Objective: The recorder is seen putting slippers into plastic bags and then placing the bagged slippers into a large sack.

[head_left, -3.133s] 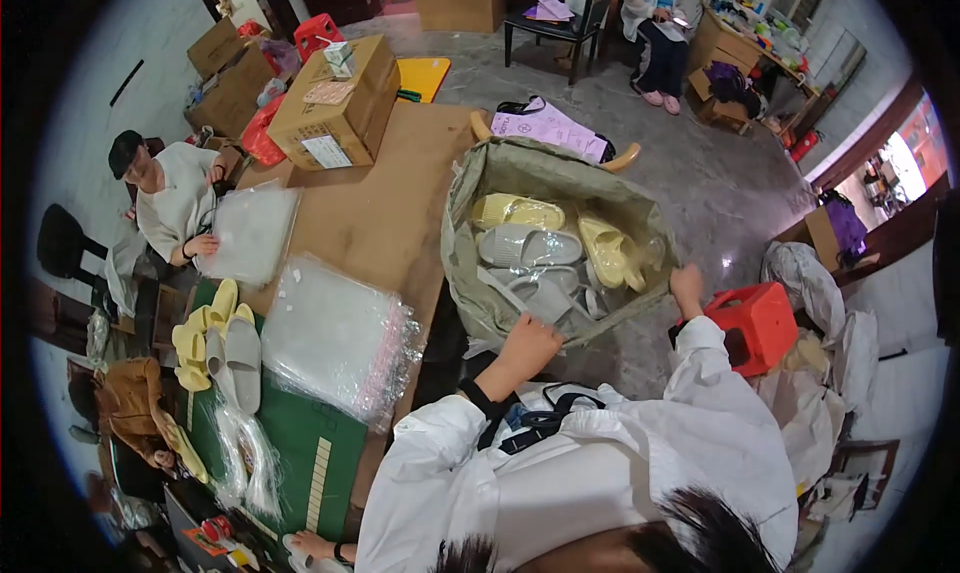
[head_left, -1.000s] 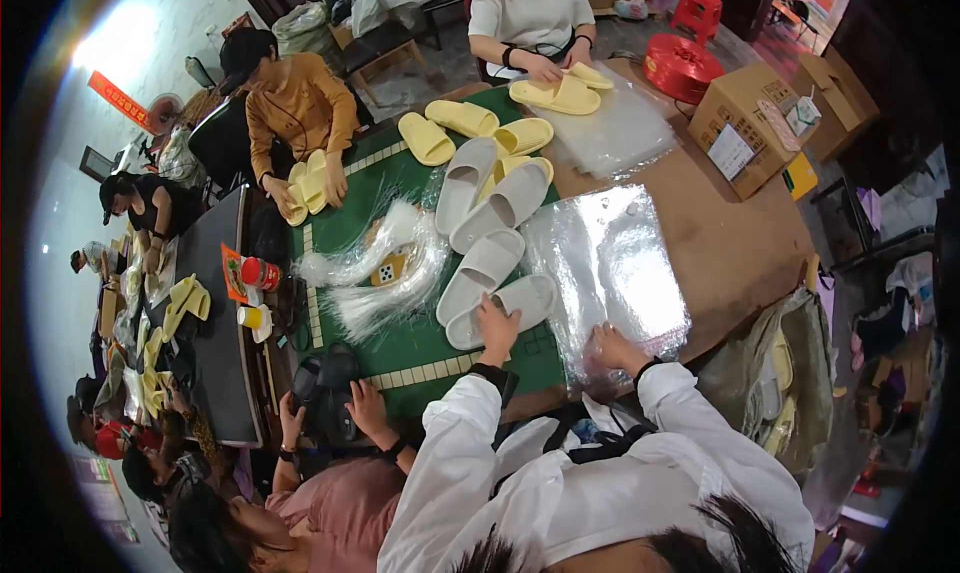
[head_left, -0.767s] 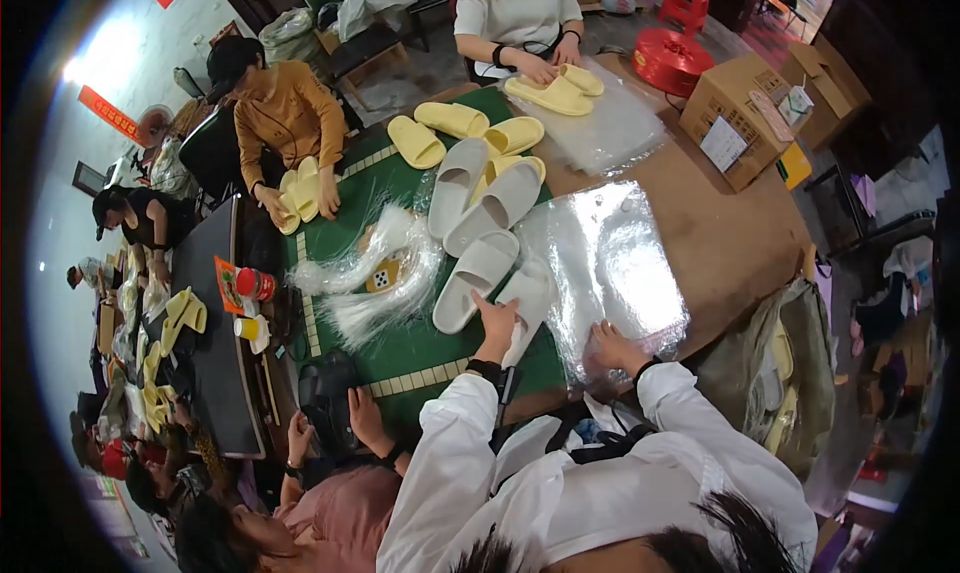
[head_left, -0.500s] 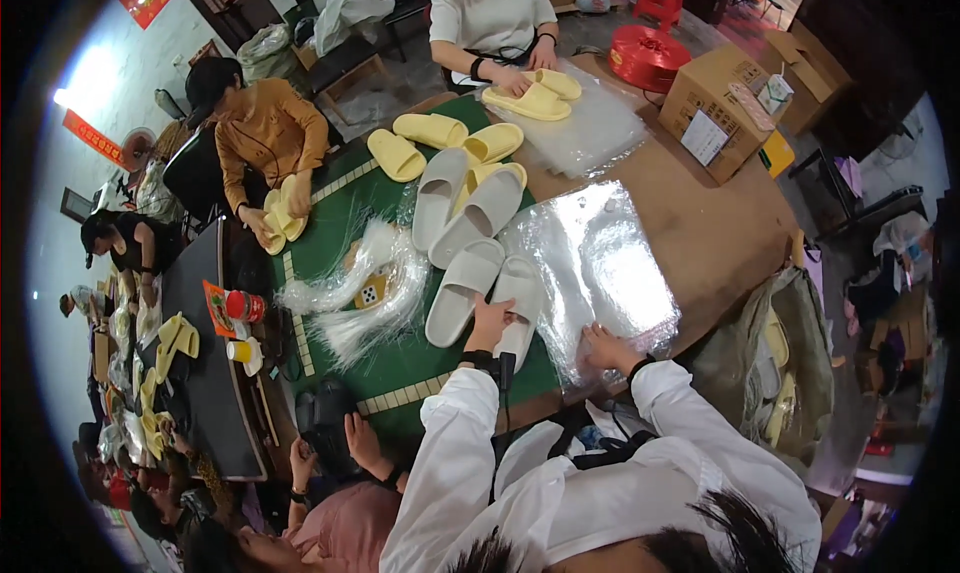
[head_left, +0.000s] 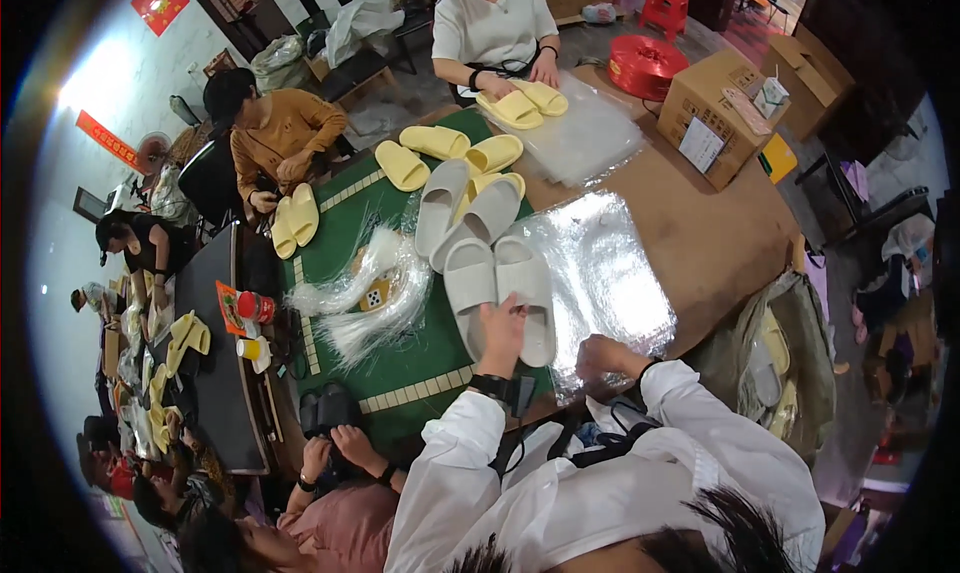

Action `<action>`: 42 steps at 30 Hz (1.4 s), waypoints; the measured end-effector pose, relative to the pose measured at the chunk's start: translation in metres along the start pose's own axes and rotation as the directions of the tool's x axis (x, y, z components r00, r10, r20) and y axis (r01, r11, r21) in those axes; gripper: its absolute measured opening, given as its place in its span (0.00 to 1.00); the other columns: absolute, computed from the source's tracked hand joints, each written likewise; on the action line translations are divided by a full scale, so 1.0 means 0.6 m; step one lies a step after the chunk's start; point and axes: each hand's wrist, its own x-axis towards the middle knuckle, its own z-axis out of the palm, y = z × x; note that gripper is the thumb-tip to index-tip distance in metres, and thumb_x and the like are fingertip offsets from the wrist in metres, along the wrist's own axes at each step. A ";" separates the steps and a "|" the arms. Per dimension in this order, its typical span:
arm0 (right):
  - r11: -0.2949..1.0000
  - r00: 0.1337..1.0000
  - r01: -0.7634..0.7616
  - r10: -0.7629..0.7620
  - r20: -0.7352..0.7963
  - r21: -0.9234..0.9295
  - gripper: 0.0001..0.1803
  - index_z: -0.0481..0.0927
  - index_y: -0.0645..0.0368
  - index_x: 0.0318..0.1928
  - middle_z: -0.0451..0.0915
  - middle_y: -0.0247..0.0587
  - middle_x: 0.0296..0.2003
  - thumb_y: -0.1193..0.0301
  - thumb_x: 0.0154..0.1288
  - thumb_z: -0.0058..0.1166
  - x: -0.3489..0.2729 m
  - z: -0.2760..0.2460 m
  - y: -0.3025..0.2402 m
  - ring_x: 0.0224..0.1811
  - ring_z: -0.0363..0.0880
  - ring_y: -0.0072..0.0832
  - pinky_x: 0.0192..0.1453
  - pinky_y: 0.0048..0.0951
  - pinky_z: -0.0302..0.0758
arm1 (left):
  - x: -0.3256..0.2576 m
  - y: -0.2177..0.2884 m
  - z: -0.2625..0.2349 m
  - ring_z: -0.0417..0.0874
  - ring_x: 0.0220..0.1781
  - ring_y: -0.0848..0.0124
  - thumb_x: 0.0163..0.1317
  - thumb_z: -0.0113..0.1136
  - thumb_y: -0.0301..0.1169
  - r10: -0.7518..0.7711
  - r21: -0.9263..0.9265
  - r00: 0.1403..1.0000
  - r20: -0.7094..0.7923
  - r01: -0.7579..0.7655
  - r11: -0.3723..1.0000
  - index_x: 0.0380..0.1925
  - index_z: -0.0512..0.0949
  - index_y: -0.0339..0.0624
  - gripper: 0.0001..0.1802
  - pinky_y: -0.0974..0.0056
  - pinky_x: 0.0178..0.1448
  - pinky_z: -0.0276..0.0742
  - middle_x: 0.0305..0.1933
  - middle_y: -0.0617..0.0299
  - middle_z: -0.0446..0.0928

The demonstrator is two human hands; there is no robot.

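A pair of grey slippers (head_left: 466,288) lies side by side before me on the green table mat. My left hand (head_left: 503,335) grips the pair where the inner edges meet, its fingers by the right slipper's strap. Beside them lies a stack of clear plastic bags (head_left: 610,263), shiny under the light. At its near edge my right hand (head_left: 606,359) is closed with curled fingers; whatever they pinch is hidden. Another grey pair (head_left: 488,213) overlaps a yellow slipper just beyond.
Yellow slippers (head_left: 403,167) lie farther back. Clear plastic strands (head_left: 375,323) are heaped left of the grey pair. A cardboard box (head_left: 715,113) and red ribbon roll (head_left: 647,66) stand at the far right. A sack (head_left: 800,373) hangs at right. Co-workers sit across and at left.
The near grey slippers have come together, side by side, under my left hand. My right hand has curled from flat to closed. A co-worker at left has let go of a yellow pair.
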 end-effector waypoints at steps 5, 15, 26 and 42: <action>0.904 0.887 -0.036 0.225 -0.404 0.425 0.17 0.79 0.62 0.38 0.81 0.48 0.32 0.61 0.53 0.55 -0.072 -0.111 -0.024 0.31 0.80 0.34 0.35 0.33 0.75 | -0.084 -0.039 0.149 0.71 0.45 0.61 0.57 0.50 0.16 -0.117 -0.173 0.976 0.186 0.149 0.973 0.42 0.57 0.41 0.17 0.57 0.50 0.76 0.44 0.53 0.62; 0.042 0.132 0.221 0.989 -0.072 0.974 0.09 0.76 0.65 0.33 0.77 0.45 0.27 0.72 0.56 0.46 -0.117 -0.155 0.148 0.25 0.75 0.30 0.28 0.31 0.72 | -0.041 -0.165 0.121 0.69 0.55 0.57 0.54 0.58 0.30 -0.430 0.550 0.872 0.234 0.246 0.798 0.51 0.65 0.44 0.23 0.57 0.58 0.67 0.49 0.52 0.69; 0.625 0.415 -0.353 0.771 -0.483 0.696 0.10 0.81 0.41 0.35 0.65 0.49 0.50 0.61 0.48 0.55 -0.082 -0.178 0.037 0.55 0.63 0.47 0.60 0.40 0.58 | -0.013 -0.173 -0.014 0.64 0.57 0.45 0.39 0.68 0.51 0.280 0.888 0.849 -0.448 0.389 0.245 0.60 0.51 0.36 0.54 0.47 0.58 0.63 0.56 0.42 0.60; 0.775 0.673 -0.354 0.600 -0.433 0.524 0.31 0.67 0.52 0.55 0.66 0.47 0.53 0.55 0.49 0.54 -0.053 -0.263 0.009 0.57 0.62 0.47 0.53 0.52 0.62 | 0.009 -0.189 -0.047 0.76 0.46 0.57 0.48 0.60 0.26 0.239 0.807 0.916 -0.323 0.135 0.574 0.45 0.69 0.27 0.23 0.60 0.48 0.70 0.44 0.45 0.74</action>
